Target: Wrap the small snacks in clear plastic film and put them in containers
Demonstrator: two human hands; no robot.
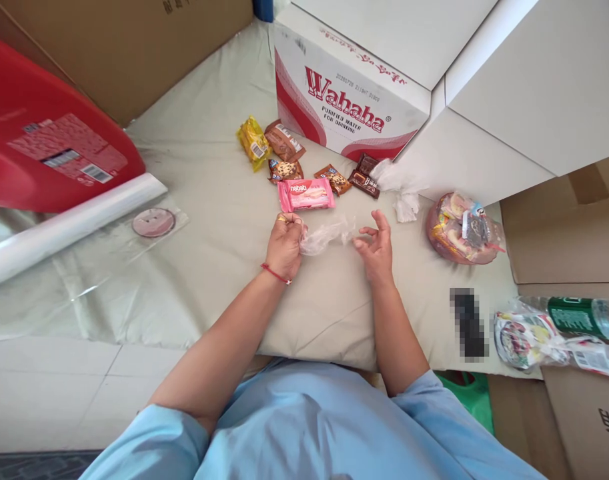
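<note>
My left hand (285,245), with a red string bracelet at the wrist, is closed on one end of a thin clear plastic bag (327,235). The bag stretches crumpled toward my right hand (377,248), whose fingers are apart and curved near its other end; whether they touch it I cannot tell. Just beyond the bag lies a pink nabati wafer packet (307,194). Behind it are a yellow snack packet (254,143), a brown packet (285,141), cookie packets (333,179) and dark chocolate-coloured packets (365,176).
A white Wahaha carton (344,100) stands at the back. Crumpled white plastic (408,203), a round wrapped food pack (461,230) and a blurred dark object (469,325) lie right. At left are a plastic film roll (74,230) and a red jug (49,133). A bottle (579,316) lies far right.
</note>
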